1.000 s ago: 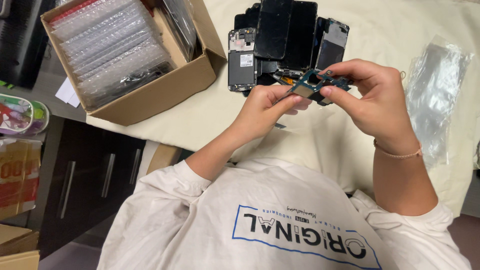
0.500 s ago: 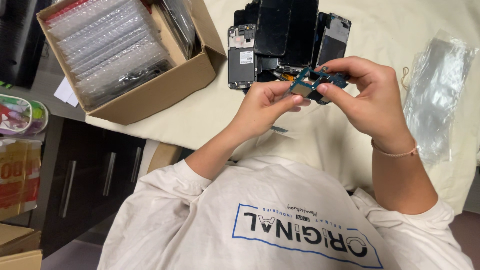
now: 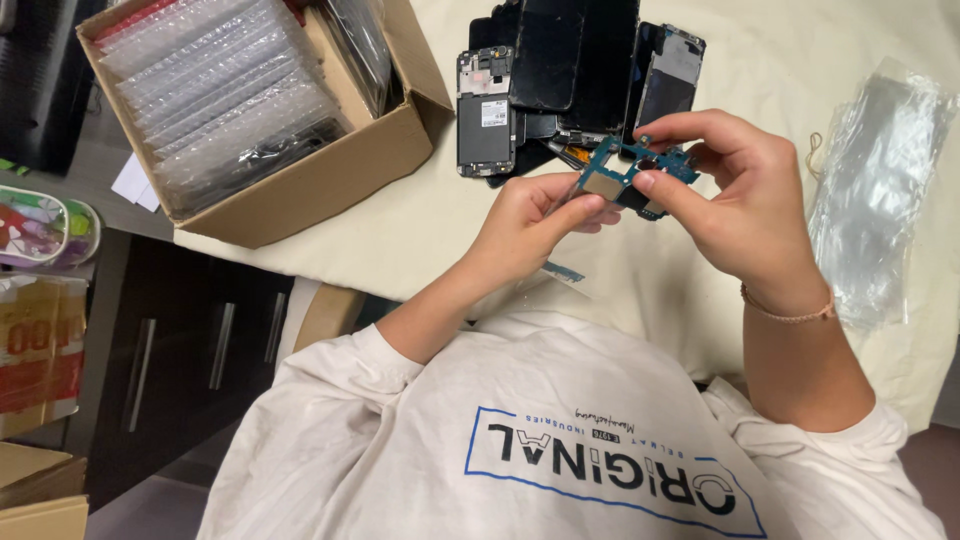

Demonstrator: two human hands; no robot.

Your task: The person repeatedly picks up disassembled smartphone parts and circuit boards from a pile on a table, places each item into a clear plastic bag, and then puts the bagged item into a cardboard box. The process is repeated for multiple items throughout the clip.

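Note:
Both hands hold a small teal circuit board with metal shields, just above a cream-covered table. My left hand pinches the board's left end with thumb and fingers. My right hand grips its right side and top edge; a thin bracelet circles that wrist. Behind the board lies a pile of dark phone frames and screens, some with open backs. A tiny part rests on the cloth below my left hand.
A cardboard box filled with bubble-wrapped items stands at the table's back left. A clear plastic bag lies at the right. Dark drawers and more boxes sit left, below the table edge.
Both hands and the circuit board have stayed in nearly the same place; the fingers shifted slightly on the board and the view drifted a little.

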